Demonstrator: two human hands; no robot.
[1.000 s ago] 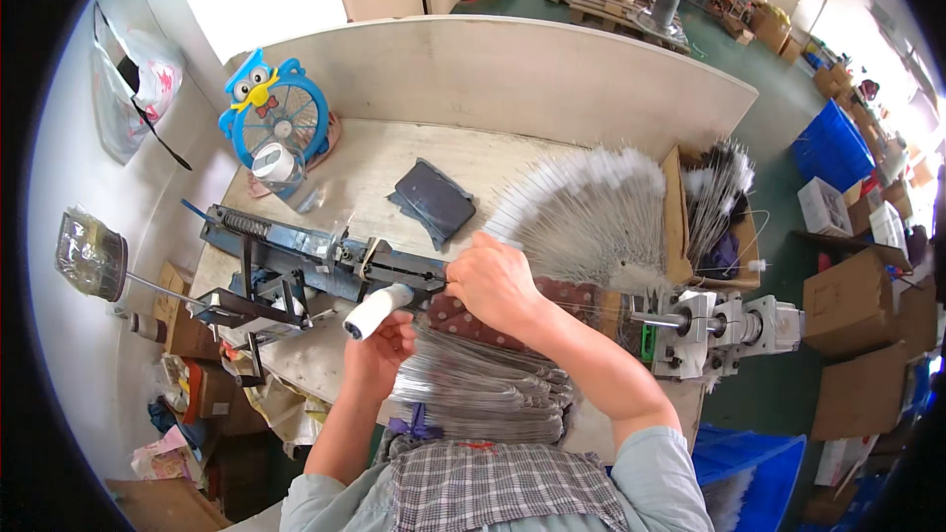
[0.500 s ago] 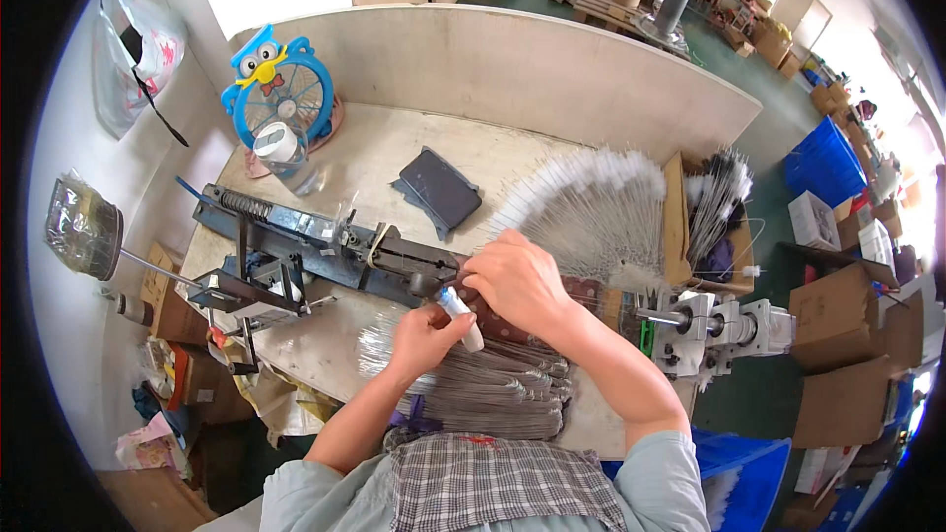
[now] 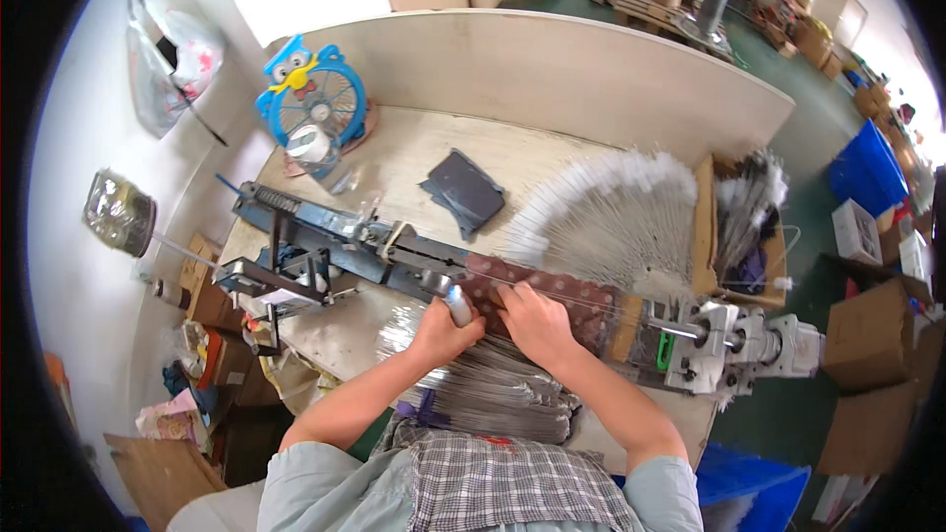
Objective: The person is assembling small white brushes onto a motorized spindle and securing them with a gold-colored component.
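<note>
My left hand (image 3: 443,337) is closed round a small white bottle with a blue tip (image 3: 458,305), held upright beside the long black metal jig (image 3: 340,244). Close by on the right, my right hand (image 3: 537,323) has its fingers bent together over a brown dotted cloth (image 3: 581,309); what they pinch, if anything, is too small to make out. A thin wire seems to run over the cloth from the jig toward the metal spindle (image 3: 680,329). Under my hands lies a thick bundle of thin metal wires (image 3: 498,389).
Wire brushes with white bristles (image 3: 606,212) are fanned out at the back, beside a cardboard box (image 3: 705,227) of more brushes. A dark flat pouch (image 3: 463,190), a blue cartoon fan (image 3: 317,103) and a clear jar (image 3: 313,151) stand farther left. A low partition (image 3: 552,69) edges the table.
My right hand has come down nearer the cloth's front edge, beside the left hand. The left hand still grips the bottle, now more upright. The whole view has shifted slightly.
</note>
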